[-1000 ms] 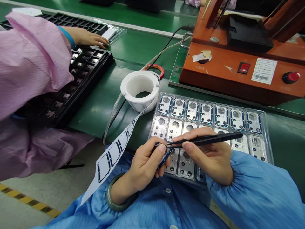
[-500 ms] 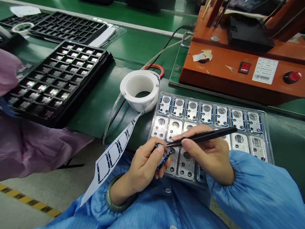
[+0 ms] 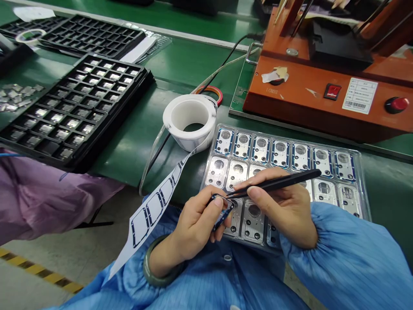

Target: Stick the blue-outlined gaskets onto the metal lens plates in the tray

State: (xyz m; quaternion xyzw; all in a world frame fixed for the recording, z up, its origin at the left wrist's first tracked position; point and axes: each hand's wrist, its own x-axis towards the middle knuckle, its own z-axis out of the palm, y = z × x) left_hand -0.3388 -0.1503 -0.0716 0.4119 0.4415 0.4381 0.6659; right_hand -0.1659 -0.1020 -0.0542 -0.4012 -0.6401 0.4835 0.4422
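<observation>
Between the thumb and fingers of my left hand [image 3: 200, 219] is a small metal plate [image 3: 225, 212] with a dark blue frame along its edge; part of it is covered by my fingers. My right hand [image 3: 280, 206] grips black tweezers [image 3: 274, 183], whose tips meet the plate's upper edge. Beneath both hands lies a clear plastic tray [image 3: 364, 189] of similar metal plates, several in the far row with blue borders. To the left, a strip of white backing paper [image 3: 155, 209] carrying dark frame-shaped stickers hangs from a white roll [image 3: 172, 113].
An orange machine [image 3: 309, 86] with a red switch stands at the back right. Black compartment trays [image 3: 132, 97] with small metal parts sit at the left, near loose metal pieces [image 3: 19, 95]. A co-worker's pink sleeve [image 3: 48, 198] shows there. Cables [image 3: 158, 150] run behind the roll.
The co-worker's pink arm has drawn back from the black tray at the left, uncovering loose metal pieces. My hands, the plate and the tweezers have hardly moved.
</observation>
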